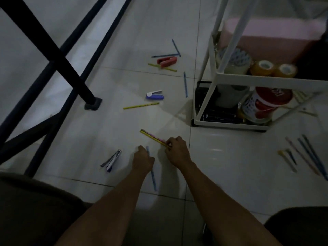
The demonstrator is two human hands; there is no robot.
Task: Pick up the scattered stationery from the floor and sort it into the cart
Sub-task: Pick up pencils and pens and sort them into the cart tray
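Pencils (154, 137) are pinched in the right hand (177, 151); left hand (143, 158), grip curled at the blue pen (152, 172), should lift it cleanly off the floor (230, 157).

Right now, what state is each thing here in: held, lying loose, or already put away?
Right hand: pinching two yellow pencils.
Left hand: curled round a blue pen on the floor.
Blue stapler: lying loose.
Red stapler: lying loose across a yellow pencil.
Yellow pencil near the blue stapler: lying loose.
Tape rolls: put away on the cart.
Pens right of the cart: lying loose.
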